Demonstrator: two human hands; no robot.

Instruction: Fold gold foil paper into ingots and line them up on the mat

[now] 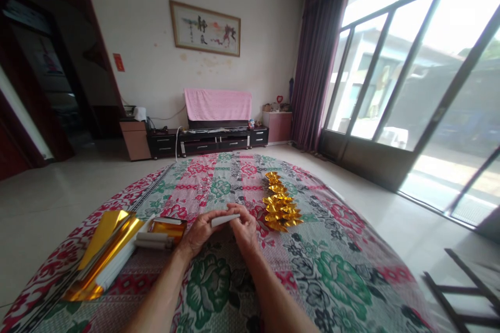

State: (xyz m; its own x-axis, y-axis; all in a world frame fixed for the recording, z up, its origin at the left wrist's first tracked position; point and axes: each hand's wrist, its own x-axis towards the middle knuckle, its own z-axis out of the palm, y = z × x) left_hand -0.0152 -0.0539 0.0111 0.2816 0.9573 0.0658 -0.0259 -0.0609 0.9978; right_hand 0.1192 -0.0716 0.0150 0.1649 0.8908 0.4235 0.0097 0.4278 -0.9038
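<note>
Between my two hands, above the middle of the table, is a narrow folded strip of white paper [225, 220]. My left hand [201, 231] pinches its left end, and my right hand [244, 226] has its fingers closed on the right end. To the left lies a stack of gold foil paper [111, 250] with white backs. Beside it, nearer my left hand, sit several rolled or folded white paper pieces [154, 239] and a gold piece [170, 228]. Right of my hands stands a row of folded gold foil shapes [282, 205] with pointed, petal-like edges.
A flowered cloth [344, 281] covers the large round table. Beyond it is a low black cabinet [219, 143] with a pink cloth [219, 104] over something on top. A dark stool or chair frame [461, 291] stands at the lower right, near the glass doors [410, 73].
</note>
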